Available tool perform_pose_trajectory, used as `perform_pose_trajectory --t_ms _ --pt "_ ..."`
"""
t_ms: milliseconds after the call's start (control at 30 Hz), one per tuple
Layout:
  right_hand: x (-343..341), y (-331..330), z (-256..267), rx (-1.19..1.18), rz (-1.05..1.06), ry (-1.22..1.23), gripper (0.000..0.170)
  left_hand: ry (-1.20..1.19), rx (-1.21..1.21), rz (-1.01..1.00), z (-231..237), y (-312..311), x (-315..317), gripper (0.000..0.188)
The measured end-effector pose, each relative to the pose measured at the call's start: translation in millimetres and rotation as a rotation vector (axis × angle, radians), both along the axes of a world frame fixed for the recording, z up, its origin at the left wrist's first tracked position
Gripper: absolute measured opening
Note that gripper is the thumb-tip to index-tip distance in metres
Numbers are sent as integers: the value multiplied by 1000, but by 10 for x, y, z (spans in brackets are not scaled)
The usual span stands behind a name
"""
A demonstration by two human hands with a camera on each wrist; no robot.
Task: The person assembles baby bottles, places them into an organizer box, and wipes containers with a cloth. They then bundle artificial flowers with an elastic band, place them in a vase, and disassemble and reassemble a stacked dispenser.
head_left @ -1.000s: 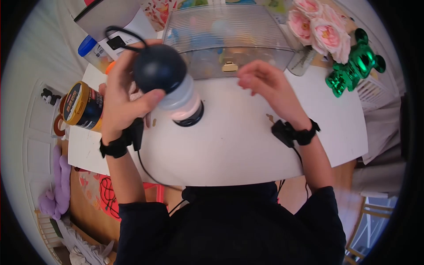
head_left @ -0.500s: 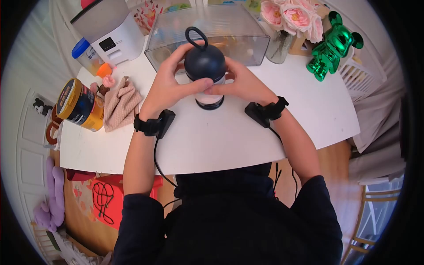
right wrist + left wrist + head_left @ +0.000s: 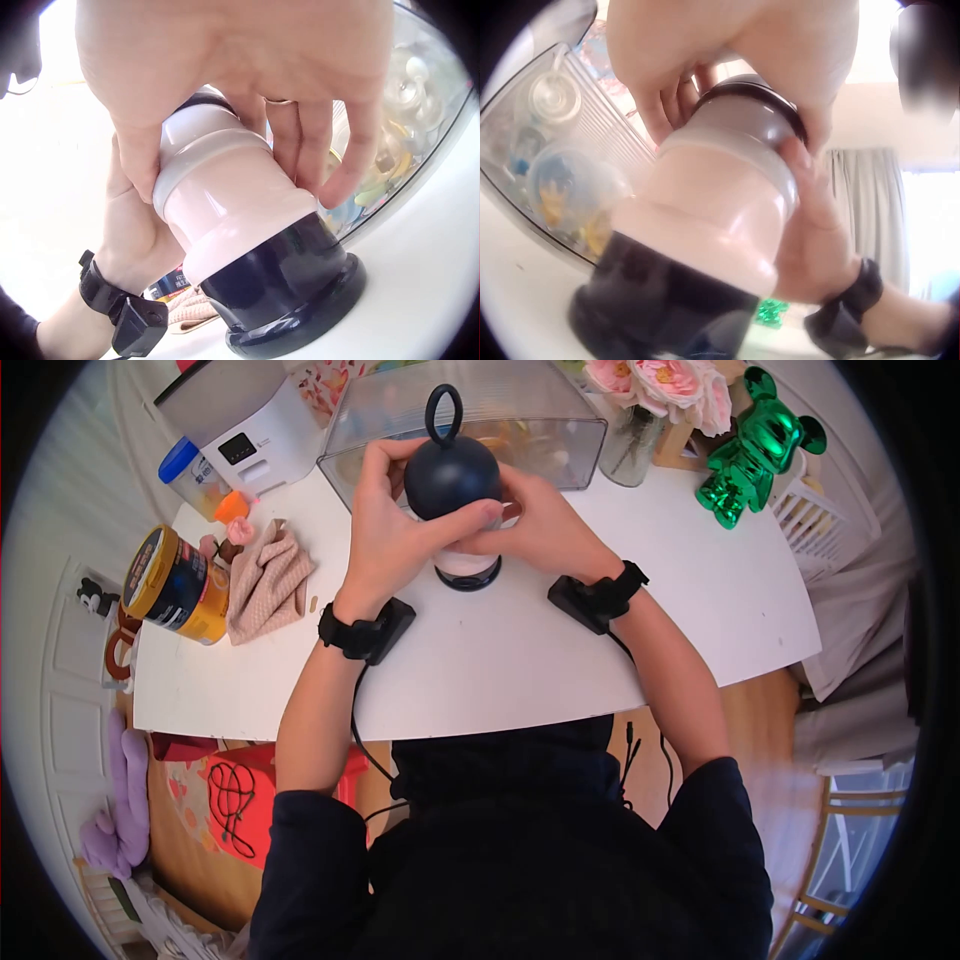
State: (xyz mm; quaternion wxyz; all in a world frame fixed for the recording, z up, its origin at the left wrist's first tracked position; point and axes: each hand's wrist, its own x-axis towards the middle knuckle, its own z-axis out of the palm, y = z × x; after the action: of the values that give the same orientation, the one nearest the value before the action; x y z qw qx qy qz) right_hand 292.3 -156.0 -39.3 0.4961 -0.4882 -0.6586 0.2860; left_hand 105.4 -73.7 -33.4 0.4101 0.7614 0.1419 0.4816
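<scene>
A bottle with a round dark navy cap and a loop on top stands in front of me in the head view. My left hand grips it from the left near the cap, its thumb across the front. From the right, my right hand curls round the upper part, just below the cap. In the left wrist view the bottle's pale pink body shows between grey bands and a dark base. The right wrist view shows that dark base down at the white tabletop.
Behind the bottle is a translucent box. To the left are a yellow-and-black tub, a pinkish cloth, a blue-lidded jar and a white appliance. A flower vase and green figurine stand at right.
A second ago only my left hand held the bottle, farther left, and my right hand was off it. By half a second ago both hands were round it, and they still are.
</scene>
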Motion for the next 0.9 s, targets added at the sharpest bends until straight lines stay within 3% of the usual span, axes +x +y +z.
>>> perform_pose_trajectory --t_ms 67,200,267,400,467,500,567,667,733,800,867,900 --pt "3 16 4 15 -18 -5 79 49 -2 76 90 -32 0 85" --pt "-24 -16 22 -8 -19 -15 80 104 29 82 105 -85 -59 84" --pt "-42 -31 49 31 -69 -101 83 -94 -277 -224 100 -65 -73 86" --pt "-41 -35 44 6 -47 -65 86 38 -188 -271 142 64 -212 88" --pt "-38 -23 29 12 -37 -71 87 171 -8 -121 132 96 -239 98" --pt "-54 -19 25 16 -35 -72 87 169 -5 -119 118 89 -231 98" --pt "-89 -25 14 23 -16 -56 87 137 129 85 62 19 -175 104" --pt "-111 -9 1 31 -16 -38 89 7 59 91 19 -74 -79 104" --pt "-107 -41 7 19 -36 -72 90 11 85 66 60 -77 -116 98" --pt "-92 -27 40 26 -61 -110 91 -63 -262 -284 158 -55 -164 92" --pt "-90 -27 21 17 -51 -80 92 -20 -221 -292 138 -10 -211 87" --pt "-83 -19 18 25 -53 -85 92 38 -83 -193 126 7 -218 89"
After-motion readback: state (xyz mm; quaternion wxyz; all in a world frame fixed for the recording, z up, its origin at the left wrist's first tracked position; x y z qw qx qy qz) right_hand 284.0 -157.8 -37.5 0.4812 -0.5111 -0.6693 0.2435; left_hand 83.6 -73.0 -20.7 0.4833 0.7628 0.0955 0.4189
